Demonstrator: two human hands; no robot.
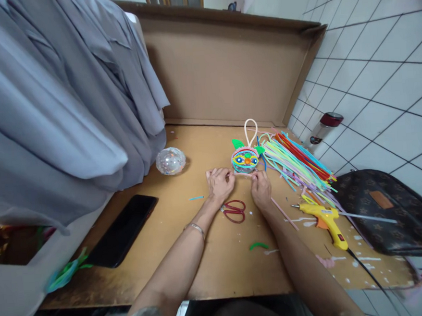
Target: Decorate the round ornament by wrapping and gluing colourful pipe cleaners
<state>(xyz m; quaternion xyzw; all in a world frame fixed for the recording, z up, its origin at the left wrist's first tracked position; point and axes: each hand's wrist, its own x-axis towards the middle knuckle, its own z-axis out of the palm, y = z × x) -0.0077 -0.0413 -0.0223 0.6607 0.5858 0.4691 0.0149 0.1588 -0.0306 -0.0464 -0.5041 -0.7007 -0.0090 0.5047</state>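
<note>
Between both hands a pink pipe cleaner (243, 174) is stretched near the base of a round decorated ornament (245, 160). My left hand (220, 182) pinches its left end; my right hand (261, 187) grips it further right, and a pink length trails out beside the right wrist. The ornament has green leaf-like pieces, coloured loops, blue and orange spots and a cream hanging loop (251, 131). Red-handled scissors (234, 211) lie on the table just below the hands, their blades partly hidden by the left wrist.
On the right are a pile of coloured pipe cleaners (298, 161), a yellow glue gun (325, 220), a brown bag (388, 208) and a bottle (324, 128). Left are a clear bowl-like piece (171, 161), a black phone (124, 229) and grey cloth (83, 90). Cardboard (222, 70) stands behind.
</note>
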